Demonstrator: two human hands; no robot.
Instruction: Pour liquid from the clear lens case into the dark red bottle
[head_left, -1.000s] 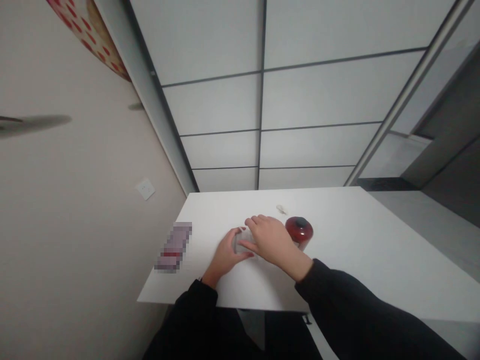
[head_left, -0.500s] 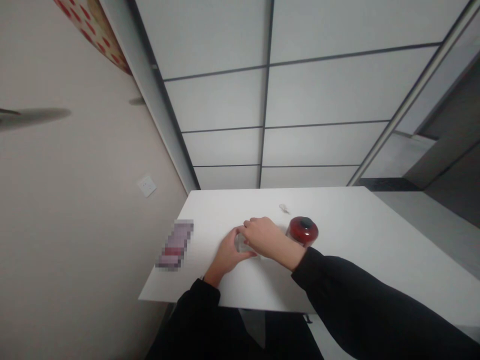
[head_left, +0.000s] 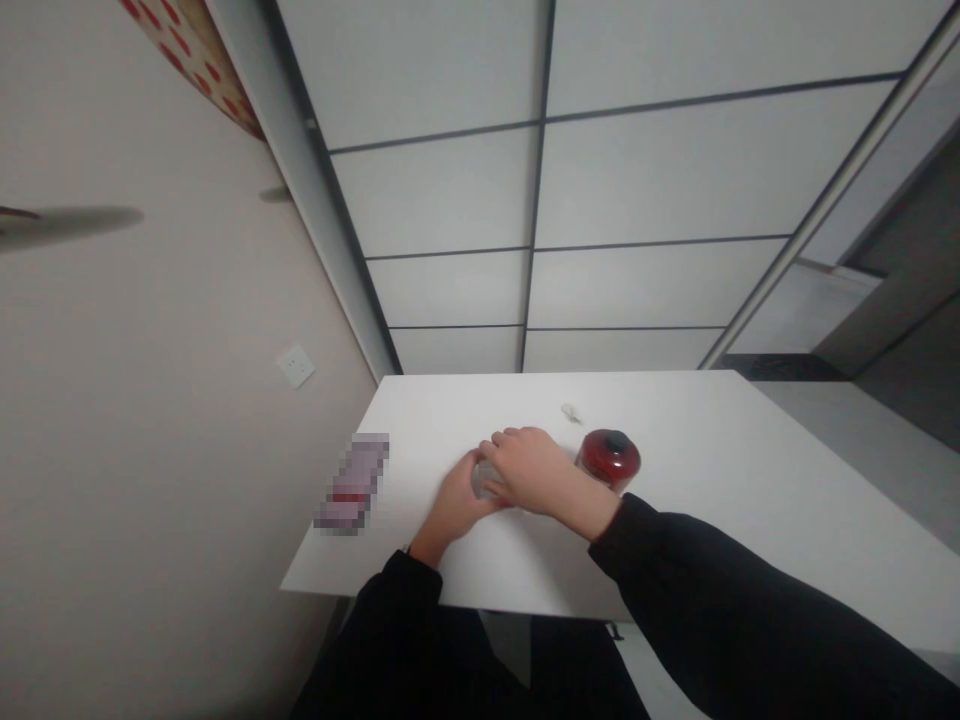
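Note:
A small, clear, round container (head_left: pixel 482 481) stands on the white table (head_left: pixel 420 415), mostly covered by my hands. My left hand (head_left: pixel 457 497) is curved around its left side, thumb towards me, gripping it. Over its top lies my right hand (head_left: pixel 531 468), with fingers bent and thumb tucked in against the container. What those fingers hold, if anything, is hidden. Just right of my right wrist is a red jar-like vessel (head_left: pixel 600 456) with a black knob on top; my forearm passes in front of its lower part.
A small pale, crumpled-looking item (head_left: pixel 571 413) lies behind the red vessel. At the table's left edge is a pixelated pinkish object (head_left: pixel 356 480). The wall with a socket (head_left: pixel 296 367) borders the left, and white sliding panels (head_left: pixel 450 290) rise behind the table.
The view has shifted slightly. My right hand's fingers have moved a little over the container, the thumb now showing beneath them. My left hand keeps its hold.

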